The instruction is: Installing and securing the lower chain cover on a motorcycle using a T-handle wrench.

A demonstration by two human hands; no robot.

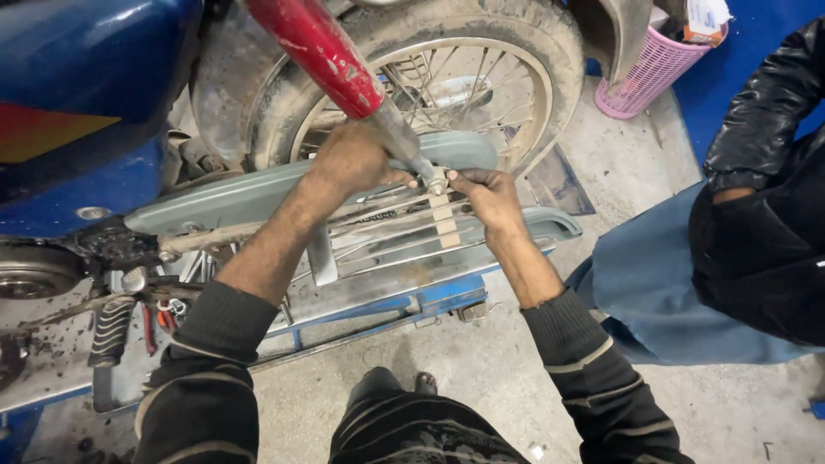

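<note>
One red shock absorber runs down from the upper frame to one lower mounting bolt beside the rear wheel. The left hand wraps the shock's lower metal end, grip pressed around it. The right hand pinches at the bolt with its fingertips. One grey chain cover lies beneath both hands. One pink basket stands on the floor. One other person's sleeve is at right.
</note>
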